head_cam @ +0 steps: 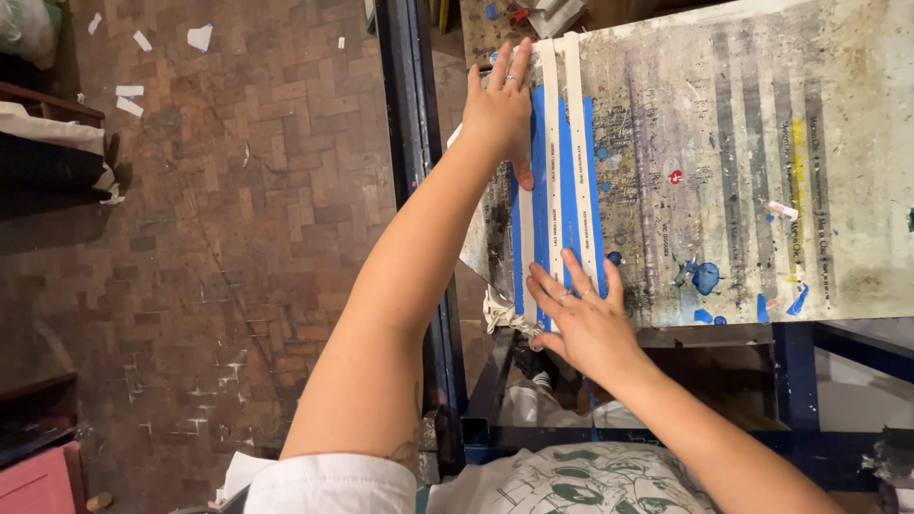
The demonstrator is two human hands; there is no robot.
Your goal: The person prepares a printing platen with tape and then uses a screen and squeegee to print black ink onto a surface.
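Observation:
Long white strips lie side by side over blue tape bands at the left edge of a paint-stained work table. My left hand lies flat on the far part of the strips, fingers spread, a ring on one finger. My right hand presses flat on the near ends of the strips by the table's front edge, also with a ring. Neither hand holds anything.
The table top carries blue paint blots, grey stripes and a small white stub. A dark blue metal frame runs along the table's left side. Brick-patterned floor with paper scraps lies to the left.

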